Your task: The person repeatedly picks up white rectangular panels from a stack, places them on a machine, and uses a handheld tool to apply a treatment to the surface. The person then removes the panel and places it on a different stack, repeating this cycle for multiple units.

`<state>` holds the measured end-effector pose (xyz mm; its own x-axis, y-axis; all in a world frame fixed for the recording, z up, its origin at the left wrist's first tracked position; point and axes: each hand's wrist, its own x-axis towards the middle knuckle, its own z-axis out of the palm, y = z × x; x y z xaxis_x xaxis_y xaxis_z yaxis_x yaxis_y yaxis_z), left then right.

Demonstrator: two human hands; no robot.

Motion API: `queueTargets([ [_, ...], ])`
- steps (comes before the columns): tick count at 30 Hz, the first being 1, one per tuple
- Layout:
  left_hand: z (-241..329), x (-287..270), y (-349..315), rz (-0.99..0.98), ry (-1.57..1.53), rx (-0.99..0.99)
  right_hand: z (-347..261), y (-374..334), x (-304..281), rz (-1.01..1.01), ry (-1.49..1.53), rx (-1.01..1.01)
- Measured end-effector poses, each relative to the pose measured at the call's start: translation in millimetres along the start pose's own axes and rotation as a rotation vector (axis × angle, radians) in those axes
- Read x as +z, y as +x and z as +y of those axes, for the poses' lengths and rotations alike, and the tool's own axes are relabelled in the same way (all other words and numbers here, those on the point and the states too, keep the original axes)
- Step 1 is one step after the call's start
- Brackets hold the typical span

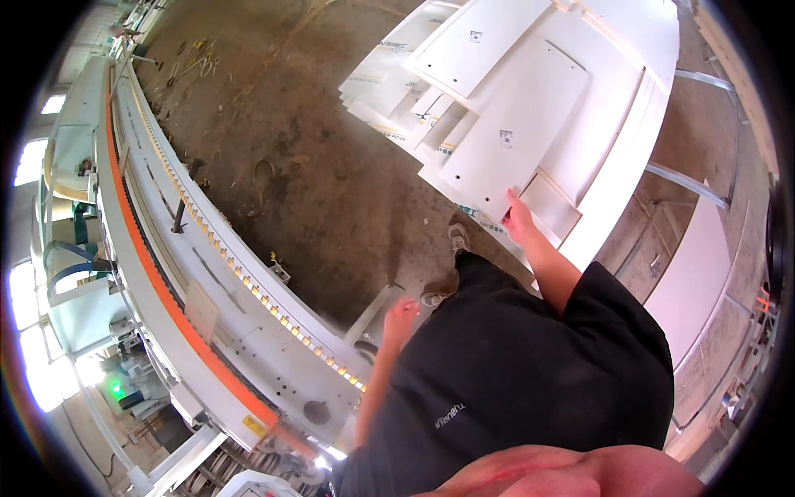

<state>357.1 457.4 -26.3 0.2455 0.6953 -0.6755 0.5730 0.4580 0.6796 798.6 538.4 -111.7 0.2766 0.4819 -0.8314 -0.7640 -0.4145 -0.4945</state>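
Note:
My right hand (518,219) is at the near corner of a white panel (520,124), one digit lying on its face and the others bent at its edge. The hand looks closed on that corner; the fingers' undersides are hidden. This flat panel has small dark holes and a square printed label, and lies on a stack of white boards. My left hand (401,318) hangs to the left of my body, beside the long machine, its fingers loosely curled with nothing visible in them. It is slightly blurred.
A long machine bed (273,331) with an orange strip (186,319) and a row of yellowish blocks runs along the left. Another labelled white panel (476,41) tops the stack's far side. Metal frame bars (687,182) and a leaning white board (687,282) stand right. Debris litters the brown floor (273,108).

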Motion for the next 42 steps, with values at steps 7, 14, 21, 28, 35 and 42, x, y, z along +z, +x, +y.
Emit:
queueTargets([
  [7,92.2,17.1,9.4,-0.261,-0.819,0.186,41.1,-148.4,42.6,-0.569,-0.219,0.200],
  [14,50.2,11.0,-50.8,-0.137,-1.215,0.131,50.6,-233.1,74.2,-0.977,-1.269,0.138],
  [21,-47.9,-57.5,-182.8,0.109,-1.252,0.225,-39.8,-111.8,42.0,0.166,-1.498,-1.008],
  [28,-202.2,-94.5,-281.3,0.319,-1.295,0.338,-35.8,-55.9,61.5,-0.202,-1.258,-0.444],
  [35,-257.4,-53.9,-320.7,0.636,-1.716,0.424,107.5,-80.5,108.0,-0.122,-1.477,-0.740],
  [42,-338.8,-8.5,-348.6,1.218,-2.042,0.598,238.6,-144.1,126.0,-0.436,-1.241,-0.467],
])
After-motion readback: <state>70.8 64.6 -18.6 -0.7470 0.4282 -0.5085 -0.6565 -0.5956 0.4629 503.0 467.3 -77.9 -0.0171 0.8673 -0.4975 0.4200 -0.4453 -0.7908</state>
